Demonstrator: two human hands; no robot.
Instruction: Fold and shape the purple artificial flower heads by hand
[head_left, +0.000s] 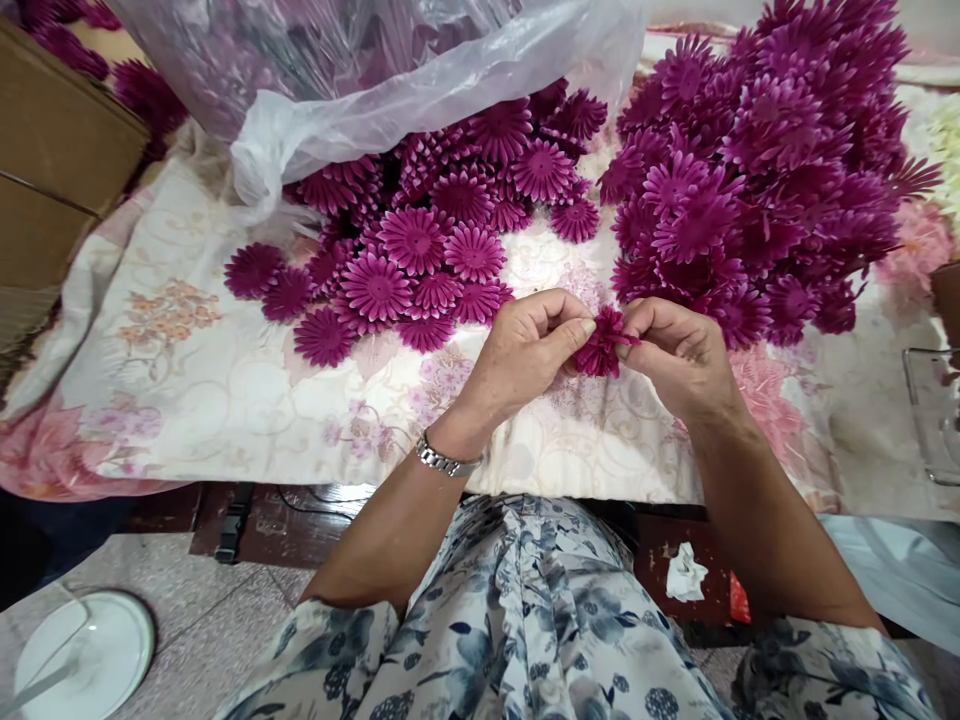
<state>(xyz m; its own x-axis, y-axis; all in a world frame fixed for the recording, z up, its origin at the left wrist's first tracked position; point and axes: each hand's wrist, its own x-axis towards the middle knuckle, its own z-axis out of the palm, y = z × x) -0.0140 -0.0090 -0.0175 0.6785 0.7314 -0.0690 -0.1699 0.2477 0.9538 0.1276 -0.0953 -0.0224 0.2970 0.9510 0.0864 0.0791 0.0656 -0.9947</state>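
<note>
In the head view, right in the middle, a small magenta flower head (598,347) is held between two hands, low over the cloth-covered bench (247,420). On its left edge it is gripped by the left hand (529,340), the fingers brought to a narrow pinch, thumb on top. From the opposite edge it is met by the right hand (679,360), whose fingers are pinched narrow too, with a petal tip poking out between them. Neither hand can be called nearer: the flower head is touched by both, and the line between the two pinches is run straight across it. No clear long axis is shown, the shape being roundish and bunched; what lies behind the left fingers cannot be told. Beyond the left fingers, up and to the left, loose flower heads (420,245) are spread flat, partly covered by a clear plastic bag (450,90). Just beyond the right fingers, a taller heap of purple flowers (780,190) is piled, near them but apart from the pinched petals.
</note>
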